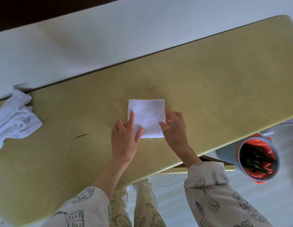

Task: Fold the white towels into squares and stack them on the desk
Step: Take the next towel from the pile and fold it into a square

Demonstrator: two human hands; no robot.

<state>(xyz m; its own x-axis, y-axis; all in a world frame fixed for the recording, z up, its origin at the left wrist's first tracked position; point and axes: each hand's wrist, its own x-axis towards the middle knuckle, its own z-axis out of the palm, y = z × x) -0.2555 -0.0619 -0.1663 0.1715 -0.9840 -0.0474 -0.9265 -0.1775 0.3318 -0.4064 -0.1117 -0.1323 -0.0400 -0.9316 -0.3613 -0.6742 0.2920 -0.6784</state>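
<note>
At the far left, a crumpled white towel (14, 118) lies unfolded on the yellow bench (208, 76), partly hanging past its far edge and running out of view at the left. The bench top is scuffed and marked with dark scratches, and it runs diagonally across the view, set against a white surface (77, 38) behind it.

Near the middle of the bench a folded towel (148, 115) lies flat as a neat square, well apart from the crumpled one. The left hand (124, 138) rests on its near left corner, index finger straight and pointing up along the left edge, thumb laid on the cloth, the other fingers curled loosely beside it; it presses rather than grips. The right hand (174, 126) touches the towel's right edge with relaxed, slightly bent fingers, and whether the fingertips pinch the edge cannot be told. The two hands are apart, one at each side of the square.

Both sleeves are pale cloth with dark line drawings. To the right, below the bench edge, a grey bin (258, 159) with a red liner stands on the floor.
</note>
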